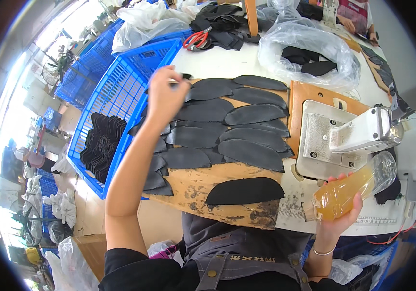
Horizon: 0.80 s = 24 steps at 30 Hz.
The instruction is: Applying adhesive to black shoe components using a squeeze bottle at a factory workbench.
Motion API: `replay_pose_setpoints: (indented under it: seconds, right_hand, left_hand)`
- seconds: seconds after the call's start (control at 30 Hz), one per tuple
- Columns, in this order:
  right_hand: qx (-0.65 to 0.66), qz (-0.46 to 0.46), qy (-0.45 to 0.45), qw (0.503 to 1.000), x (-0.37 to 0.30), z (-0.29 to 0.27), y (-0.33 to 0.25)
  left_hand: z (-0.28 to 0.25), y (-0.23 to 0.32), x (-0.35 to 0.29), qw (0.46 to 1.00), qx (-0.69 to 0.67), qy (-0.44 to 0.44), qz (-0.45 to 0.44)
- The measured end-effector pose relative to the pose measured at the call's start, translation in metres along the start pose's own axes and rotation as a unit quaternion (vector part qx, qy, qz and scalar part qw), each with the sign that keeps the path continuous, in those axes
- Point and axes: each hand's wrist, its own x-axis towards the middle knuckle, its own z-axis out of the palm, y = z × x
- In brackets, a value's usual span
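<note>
My right hand grips a clear plastic bottle of cloudy amber liquid, tilted with its neck toward the left. My left hand is raised near the far left corner of the board, fingers pinched. A small dark tip shows by those fingers, but what they hold I cannot make out. Below and beside it, black curved leather-like pieces lie in overlapping rows on a tan board. A single matte black piece lies apart on the board's near end.
A blue plastic crate at left holds a stack of wavy black pieces. A white sewing machine stands at right. Red-handled scissors and a clear bag of black pieces lie beyond. Another person's hand shows far right.
</note>
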Motion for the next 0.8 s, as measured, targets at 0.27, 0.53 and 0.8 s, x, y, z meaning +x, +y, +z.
replay_pose_setpoints:
  seconds: [0.27, 0.53, 0.8]
  right_hand:
    - [-0.010, 0.002, -0.001, 1.000, 0.000, 0.001, 0.002]
    - [-0.042, 0.017, 0.015, 0.999, 0.001, 0.003, 0.002]
    - [-0.047, 0.025, 0.012, 0.999, -0.001, 0.005, 0.001]
  left_hand:
    - [0.034, 0.009, -0.012, 0.970, -0.001, -0.242, 0.028]
    - [0.034, 0.022, -0.004, 0.966, -0.032, -0.255, -0.024]
    - [0.024, 0.028, -0.013, 0.978, -0.051, -0.198, -0.031]
